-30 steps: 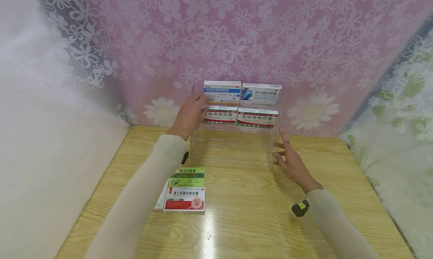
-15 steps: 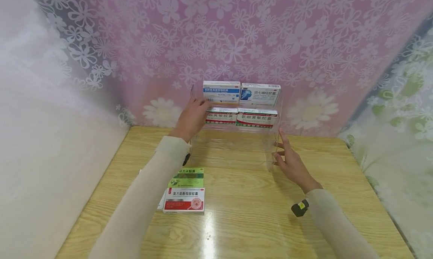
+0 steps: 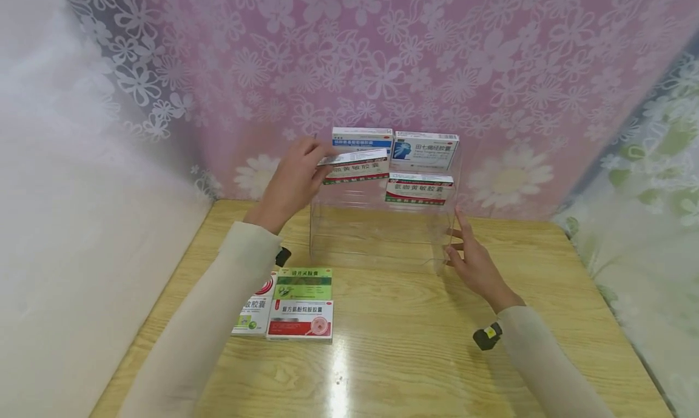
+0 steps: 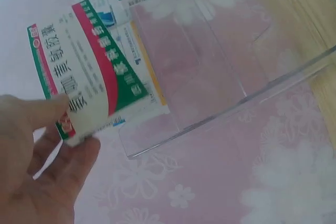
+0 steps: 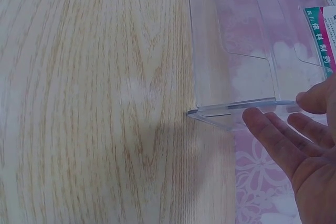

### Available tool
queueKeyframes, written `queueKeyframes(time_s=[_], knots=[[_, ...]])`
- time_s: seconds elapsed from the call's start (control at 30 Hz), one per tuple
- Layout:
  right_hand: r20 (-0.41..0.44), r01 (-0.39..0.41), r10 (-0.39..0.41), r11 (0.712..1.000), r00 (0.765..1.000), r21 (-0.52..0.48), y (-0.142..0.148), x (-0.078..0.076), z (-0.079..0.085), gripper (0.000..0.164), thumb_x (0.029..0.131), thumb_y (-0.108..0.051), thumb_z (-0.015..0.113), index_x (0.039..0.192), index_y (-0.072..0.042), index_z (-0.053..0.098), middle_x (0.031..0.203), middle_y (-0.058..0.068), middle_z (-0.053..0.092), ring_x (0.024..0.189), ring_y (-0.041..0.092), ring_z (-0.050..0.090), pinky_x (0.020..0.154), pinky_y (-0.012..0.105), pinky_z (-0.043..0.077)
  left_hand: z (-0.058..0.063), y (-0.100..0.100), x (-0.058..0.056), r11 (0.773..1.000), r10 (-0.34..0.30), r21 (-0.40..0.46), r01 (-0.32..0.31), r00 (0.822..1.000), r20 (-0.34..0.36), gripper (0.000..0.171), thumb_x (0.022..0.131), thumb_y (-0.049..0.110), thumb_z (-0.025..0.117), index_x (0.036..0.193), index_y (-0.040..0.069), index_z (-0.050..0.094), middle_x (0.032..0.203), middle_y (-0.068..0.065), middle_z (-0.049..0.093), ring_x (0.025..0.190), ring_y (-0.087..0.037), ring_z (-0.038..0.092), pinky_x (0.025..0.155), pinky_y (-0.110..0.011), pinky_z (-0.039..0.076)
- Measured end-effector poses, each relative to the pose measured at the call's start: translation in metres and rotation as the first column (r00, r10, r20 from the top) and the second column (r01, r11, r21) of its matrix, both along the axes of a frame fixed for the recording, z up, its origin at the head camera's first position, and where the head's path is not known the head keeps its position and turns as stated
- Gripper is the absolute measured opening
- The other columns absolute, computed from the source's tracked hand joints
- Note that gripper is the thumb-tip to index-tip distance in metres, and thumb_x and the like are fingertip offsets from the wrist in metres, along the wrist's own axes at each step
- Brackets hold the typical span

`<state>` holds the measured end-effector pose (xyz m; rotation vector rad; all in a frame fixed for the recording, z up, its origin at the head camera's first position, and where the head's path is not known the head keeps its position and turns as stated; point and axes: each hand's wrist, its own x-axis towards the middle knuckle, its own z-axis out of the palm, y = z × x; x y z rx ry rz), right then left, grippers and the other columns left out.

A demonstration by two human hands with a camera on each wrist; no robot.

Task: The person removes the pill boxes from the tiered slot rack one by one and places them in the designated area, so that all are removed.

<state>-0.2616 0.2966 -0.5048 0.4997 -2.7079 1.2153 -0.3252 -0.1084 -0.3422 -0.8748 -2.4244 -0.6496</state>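
Wood-grain table [image 3: 415, 345]; on it a clear rack [image 3: 377, 210], green box [image 3: 304, 284], red-and-white box [image 3: 300, 321], partly hidden white box [image 3: 253, 313]

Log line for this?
left hand: pinches tilted medicine box; right hand: touches clear rack's side; racked: three boxes; tabletop: green box, red-white box, white box

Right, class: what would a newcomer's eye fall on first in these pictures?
Probably the pink floral backdrop across the upper head view. Next, the tilted red-and-green box, pinched in the left hand at the left of the clear stand. Below, a bright green box lies on the wooden table.
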Motion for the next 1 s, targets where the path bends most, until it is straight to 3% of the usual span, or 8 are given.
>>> queueKeyframes(time_s=[0.13,0.4,0.47,0.7,0.9,1.0], knots=[[0.001,-0.003,0.003,1.0,1.0,0.006,0.0,0.0,0.0,0.099,0.11,0.007,0.055,0.176,-0.029,-0.01,0.158,0.039,0.047,0.122,0.06,0.067,0.082,0.047,0.069,-0.007,-0.001,0.016,0.992,-0.098,-0.077,0.101,0.994,0.047,0.03,0.108,0.009,0.069,0.137,0.006,0.072,0.132,-0.014,0.069,0.121,-0.032,0.064,0.101,-0.043,0.058],[0.012,0.013,-0.013,0.999,1.0,0.032,0.0,0.0,0.0,0.098,0.111,0.004,0.054,0.176,-0.03,-0.011,0.157,0.039,0.048,0.121,0.059,0.068,0.081,0.046,0.069,-0.053,0.004,0.033,0.966,-0.182,-0.144,0.215,0.96,0.213,0.029,0.107,0.014,0.072,0.136,0.01,0.073,0.129,-0.008,0.072,0.116,-0.025,0.072,0.102,-0.042,0.061],[0.013,0.014,-0.015,0.999,1.0,0.033,0.0,0.0,-0.001,0.098,0.111,0.004,0.054,0.176,-0.03,-0.011,0.157,0.039,0.048,0.121,0.059,0.068,0.081,0.046,0.069,-0.063,0.006,0.037,0.964,-0.177,-0.145,0.224,0.943,0.282,0.03,0.108,0.015,0.071,0.137,0.011,0.072,0.132,-0.006,0.072,0.119,-0.024,0.072,0.103,-0.041,0.062],[0.007,0.01,-0.01,1.0,1.0,0.022,0.001,-0.001,-0.001,0.098,0.112,0.003,0.054,0.176,-0.031,-0.011,0.157,0.038,0.048,0.122,0.059,0.068,0.081,0.046,0.069,-0.102,0.014,0.047,0.964,-0.124,-0.142,0.224,0.852,0.509,0.032,0.11,0.022,0.068,0.142,0.017,0.072,0.142,-0.003,0.071,0.137,-0.025,0.065,0.117,-0.046,0.054],[0.002,0.013,-0.013,1.0,1.0,0.019,0.001,0.0,-0.001,0.096,0.112,0.003,0.054,0.176,-0.031,-0.01,0.157,0.037,0.049,0.12,0.058,0.069,0.08,0.046,0.069,-0.135,0.017,0.048,0.972,-0.135,-0.071,0.223,0.782,0.608,0.032,0.109,0.019,0.069,0.141,0.016,0.074,0.137,-0.002,0.074,0.126,-0.02,0.069,0.11,-0.041,0.058],[-0.003,0.017,-0.017,0.999,1.0,0.028,0.0,0.0,-0.001,0.096,0.112,0.002,0.054,0.176,-0.03,-0.009,0.156,0.037,0.049,0.119,0.057,0.07,0.08,0.046,0.069,-0.149,0.015,0.046,0.974,-0.136,-0.055,0.218,0.768,0.626,0.031,0.109,0.018,0.069,0.14,0.016,0.075,0.135,-0.002,0.075,0.123,-0.018,0.071,0.107,-0.038,0.06]])
